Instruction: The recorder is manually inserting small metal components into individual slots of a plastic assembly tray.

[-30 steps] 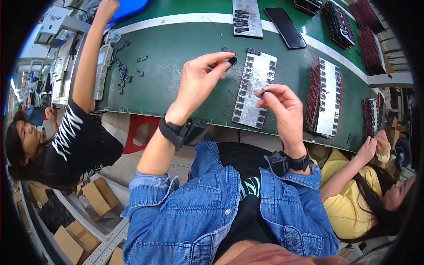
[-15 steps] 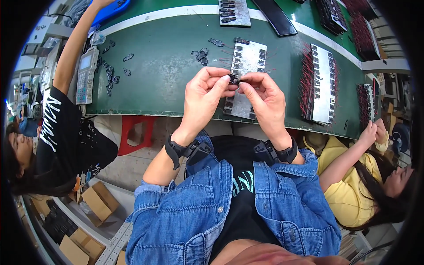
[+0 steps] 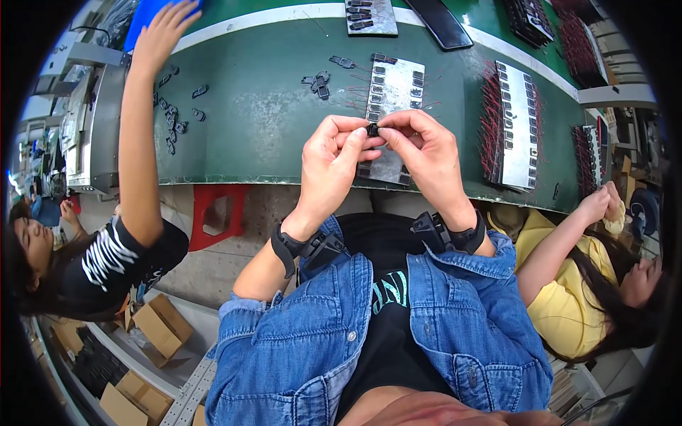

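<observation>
Over the table's near edge, my left hand (image 3: pixel 330 160) and my right hand (image 3: pixel 430 156) meet, both closed in a pinch. Between their fingertips is a small black plastic part (image 3: pixel 373 130), mostly covered by the fingers. Just beyond and under the hands lies a pale metal plate (image 3: pixel 396 99) with rows of small black parts along both long sides. Thin red wires stick out from its edges. A little heap of loose black parts (image 3: pixel 321 86) rests left of the plate, and a single black part (image 3: pixel 342 62) lies farther back.
To the right stands a stack of similar plates (image 3: pixel 527 135) with many red wires. Another plate (image 3: pixel 373 20) and a dark flat slab (image 3: pixel 442 25) lie at the back. More black parts (image 3: pixel 172 121) are scattered left, near a co-worker's arm (image 3: pixel 140 142). Another person's hands (image 3: pixel 600 206) work at right.
The black part has turned between my fingertips. The left co-worker's arm has swung in over the table's left end, where the keypad device no longer shows. The view has shifted slightly.
</observation>
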Demonstrator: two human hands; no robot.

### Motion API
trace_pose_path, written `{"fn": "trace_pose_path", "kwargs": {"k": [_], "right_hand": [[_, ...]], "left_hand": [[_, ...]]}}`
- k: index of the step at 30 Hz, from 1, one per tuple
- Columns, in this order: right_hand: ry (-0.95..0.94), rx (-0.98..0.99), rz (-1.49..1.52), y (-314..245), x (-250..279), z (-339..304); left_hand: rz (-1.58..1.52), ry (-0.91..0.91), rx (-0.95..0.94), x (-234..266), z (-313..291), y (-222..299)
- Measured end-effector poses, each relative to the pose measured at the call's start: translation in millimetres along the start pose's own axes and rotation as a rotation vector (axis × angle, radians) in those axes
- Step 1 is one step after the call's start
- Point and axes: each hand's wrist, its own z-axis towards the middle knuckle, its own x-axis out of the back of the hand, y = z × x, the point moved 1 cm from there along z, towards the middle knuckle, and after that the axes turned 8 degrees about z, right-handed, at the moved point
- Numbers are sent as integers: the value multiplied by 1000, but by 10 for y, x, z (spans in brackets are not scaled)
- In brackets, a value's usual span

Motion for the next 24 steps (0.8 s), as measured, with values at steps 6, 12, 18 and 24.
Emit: {"fn": "trace_pose_path", "kwargs": {"k": [6, 12, 18, 24], "right_hand": [[-113, -5, 101, 105, 110, 67], [-182, -134, 228, 52, 165, 74], [-278, -226, 318, 56, 246, 112], [-244, -223, 405, 76, 230, 85]], "left_hand": [[71, -24, -51, -4, -20, 34], [124, -43, -86, -21, -49, 52], [136, -55, -108, -53, -62, 66], [108, -42, -107, -89, -72, 53]]}}
